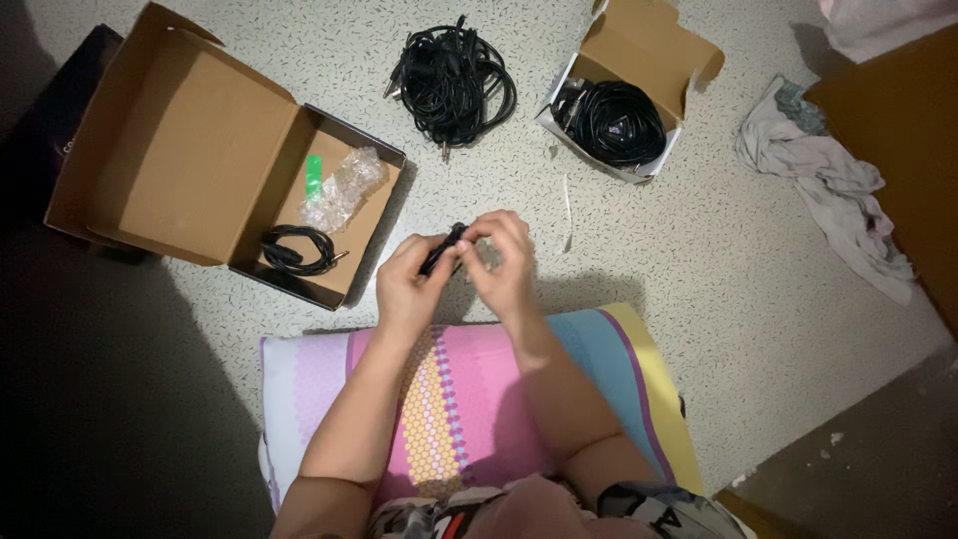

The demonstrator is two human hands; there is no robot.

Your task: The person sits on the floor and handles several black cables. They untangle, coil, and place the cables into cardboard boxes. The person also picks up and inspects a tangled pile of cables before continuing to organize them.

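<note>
black cable bundle between both hands, coiled cable in open box

Single head-worn view, looking straight down at the floor from above the striped cushion; large open box lies beyond it, upper left, moderately near.

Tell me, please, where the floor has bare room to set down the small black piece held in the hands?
Bare floor lies between the small white box and the crumpled cloth, down to the striped cushion. A narrower strip runs between the large cardboard box and the loose cable bundle. It is crowded around both hands.
</note>
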